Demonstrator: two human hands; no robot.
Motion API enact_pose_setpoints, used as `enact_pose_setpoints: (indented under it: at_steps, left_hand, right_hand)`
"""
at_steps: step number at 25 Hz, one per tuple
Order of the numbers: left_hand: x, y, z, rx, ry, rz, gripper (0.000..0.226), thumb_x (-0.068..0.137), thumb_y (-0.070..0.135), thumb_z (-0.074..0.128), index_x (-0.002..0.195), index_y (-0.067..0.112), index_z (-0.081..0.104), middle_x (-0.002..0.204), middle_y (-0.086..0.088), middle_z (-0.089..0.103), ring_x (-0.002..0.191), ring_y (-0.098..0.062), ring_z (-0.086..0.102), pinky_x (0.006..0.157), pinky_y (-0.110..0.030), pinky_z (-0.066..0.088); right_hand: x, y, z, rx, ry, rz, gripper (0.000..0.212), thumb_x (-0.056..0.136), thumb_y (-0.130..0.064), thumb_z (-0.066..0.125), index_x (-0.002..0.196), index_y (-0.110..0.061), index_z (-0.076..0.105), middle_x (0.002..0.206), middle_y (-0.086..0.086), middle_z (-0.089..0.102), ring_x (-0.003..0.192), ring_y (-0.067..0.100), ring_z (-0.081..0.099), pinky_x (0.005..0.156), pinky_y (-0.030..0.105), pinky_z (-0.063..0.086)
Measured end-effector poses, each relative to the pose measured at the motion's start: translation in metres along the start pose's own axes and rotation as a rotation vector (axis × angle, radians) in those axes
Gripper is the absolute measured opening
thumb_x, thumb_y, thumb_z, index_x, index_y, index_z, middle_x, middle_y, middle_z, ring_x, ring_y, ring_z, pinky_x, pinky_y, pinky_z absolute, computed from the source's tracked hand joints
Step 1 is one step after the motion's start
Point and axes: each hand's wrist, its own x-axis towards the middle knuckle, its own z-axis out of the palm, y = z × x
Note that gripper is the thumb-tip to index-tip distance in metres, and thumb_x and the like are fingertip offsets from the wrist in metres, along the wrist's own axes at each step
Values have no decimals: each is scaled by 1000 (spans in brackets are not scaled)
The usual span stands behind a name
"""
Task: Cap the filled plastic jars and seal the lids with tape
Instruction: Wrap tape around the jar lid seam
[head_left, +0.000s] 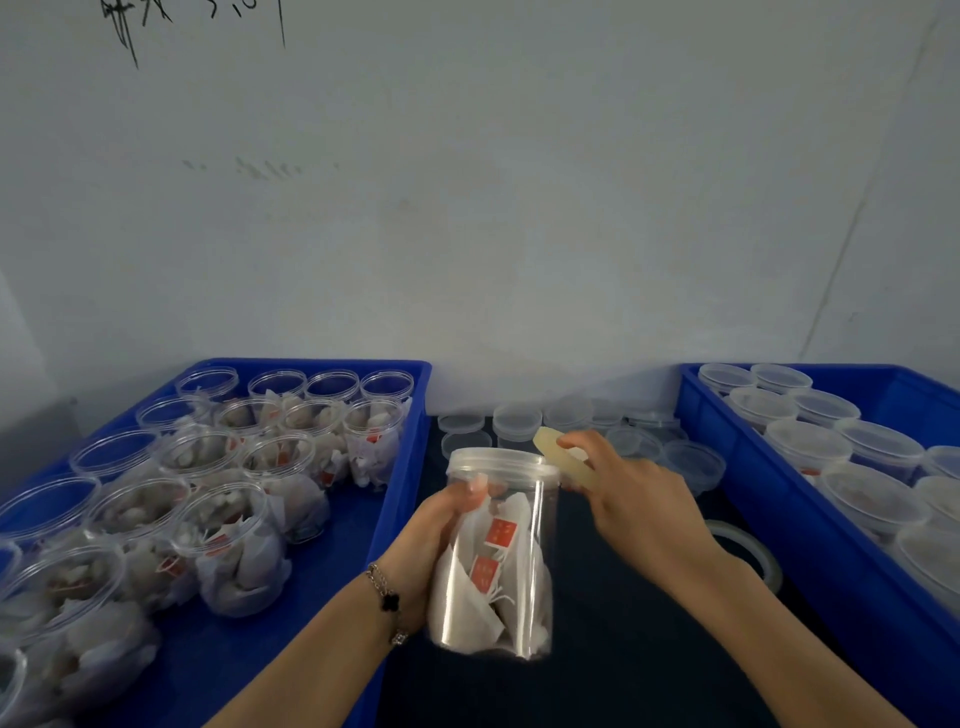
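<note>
Both forearms reach in: left hand grips capped jar w/ tea bags, right hand pinches tape roll at its lid, sealing underway; open filled jars left of it, sealed ones right.

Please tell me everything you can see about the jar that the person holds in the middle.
The jar is a clear plastic cylinder, held roughly upright above the dark table between the two blue crates. It holds white paper sachets with orange-red labels, filling mostly the lower part. A clear lid sits on top. The left hand grips its upper side, fingers curled round just under the lid. The right hand holds a yellowish tape roll against the lid's right edge.
</note>
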Motion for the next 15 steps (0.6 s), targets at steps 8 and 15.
enact_pose_setpoints:
  at_steps: [8,15]
  left_hand:
    - [0,7,2,59,-25,62,93,26,50,89,102,6,59,73,-7,72,64,-16,70,55,-26,55]
    - [-3,1,7,129,-59,32,84,43,56,85,112,14,60,94,-3,74,85,-17,71,66,-24,55]
  right_hand:
    - [4,-12,9,34,-21,-38,40,93,-15,49,129,-28,37,77,-14,54,70,14,60,55,30,37]
    - [5,-20,10,145,6,66,55,94,-38,48,140,-29,19,63,-10,54,56,7,54,51,26,42]
